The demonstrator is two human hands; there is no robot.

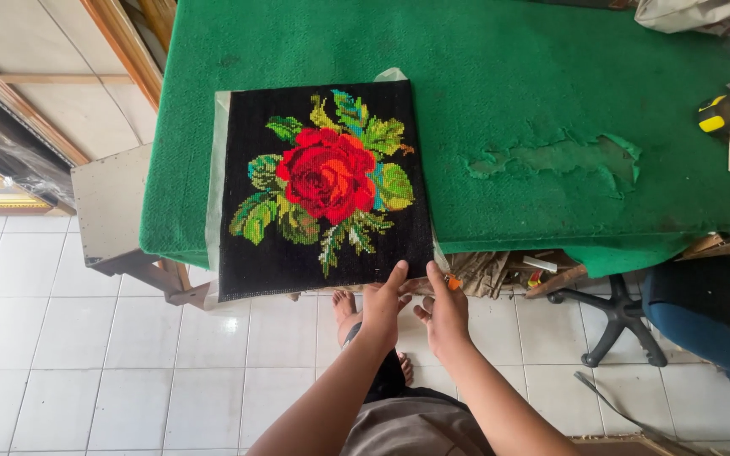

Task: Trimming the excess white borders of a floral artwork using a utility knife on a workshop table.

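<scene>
Two bare hands meet at the near right corner of a black cross-stitch panel (324, 187) with a red rose.

Nearest the camera, both forearms reach forward side by side from the lap. The green table (500, 76), largest thing here, carries the panel on its near left part, the panel's lower edge overhanging the table's front. At that edge the left hand (382, 308) lies thumb up on the cloth, fingers curled beneath; whether they pinch it I cannot tell. The right hand (445, 312), just right of the panel's corner, points its forefinger at the corner, other fingers loosely bent, holding nothing visible. Done well, I judge, means an even grip, cloth kept flat against the table.
</scene>
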